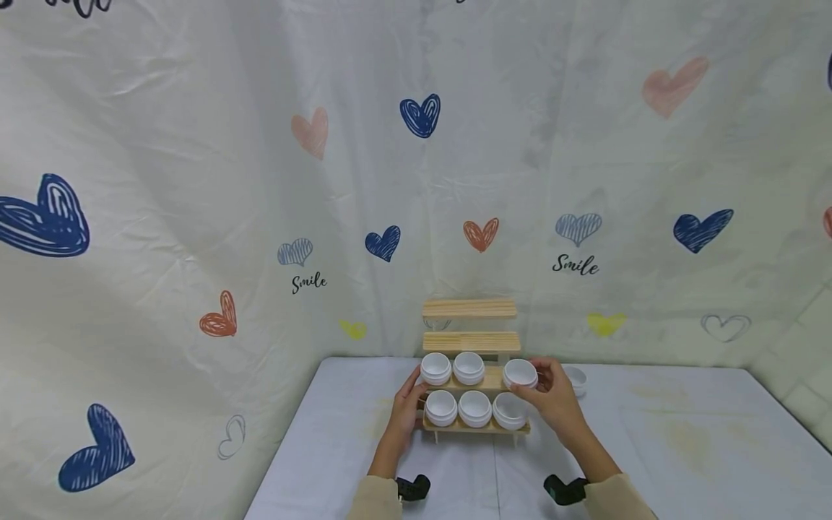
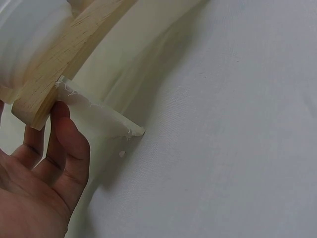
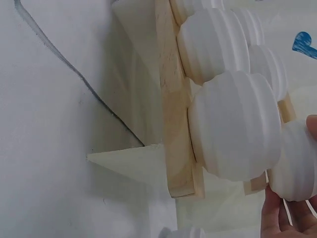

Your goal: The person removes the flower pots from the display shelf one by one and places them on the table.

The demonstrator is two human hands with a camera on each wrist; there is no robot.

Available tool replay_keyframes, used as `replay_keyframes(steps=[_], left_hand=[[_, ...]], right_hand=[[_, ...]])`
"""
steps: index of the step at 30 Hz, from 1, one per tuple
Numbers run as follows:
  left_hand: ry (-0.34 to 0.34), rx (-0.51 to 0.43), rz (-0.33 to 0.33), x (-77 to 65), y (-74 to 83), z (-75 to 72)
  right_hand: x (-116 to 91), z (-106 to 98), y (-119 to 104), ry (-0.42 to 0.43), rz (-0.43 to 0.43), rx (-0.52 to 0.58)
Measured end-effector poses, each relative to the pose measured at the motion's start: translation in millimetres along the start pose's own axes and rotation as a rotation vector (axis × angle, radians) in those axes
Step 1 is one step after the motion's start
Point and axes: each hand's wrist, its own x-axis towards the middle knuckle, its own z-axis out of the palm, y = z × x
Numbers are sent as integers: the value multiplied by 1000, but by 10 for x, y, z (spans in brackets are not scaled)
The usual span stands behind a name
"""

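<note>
A tiered wooden rack [image 1: 471, 342] stands on the table, with white ribbed cups on its two lower steps. My left hand [image 1: 404, 408] is at the rack's left side. In the left wrist view its fingers hold the end of a wooden board [image 2: 59, 62], beside a pale support leg [image 2: 101, 109]. At the right of the second step, my right hand [image 1: 557, 401] grips a white cup [image 1: 521, 373] between thumb and fingers. Two cups [image 1: 469, 368] sit left of it on that step, beyond a gap. Three cups [image 1: 475, 409] line the lowest step.
Another white cup [image 1: 575, 380] stands on the table behind my right hand. The rack's top two boards [image 1: 469, 309] hold nothing. A white cloth covers the table [image 1: 650, 448], and a curtain [image 1: 507, 159] printed with hearts hangs behind it.
</note>
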Motion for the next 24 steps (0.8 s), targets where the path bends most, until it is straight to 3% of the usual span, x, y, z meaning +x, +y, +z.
replay_keyframes(steps=[13,24], left_hand=[[6,5,4,-13,2,9],[9,7,0,-6,13,16]], right_hand=[[-81,-172,-15,24,-20,-21],[-104,-298,151,47,-52,7]])
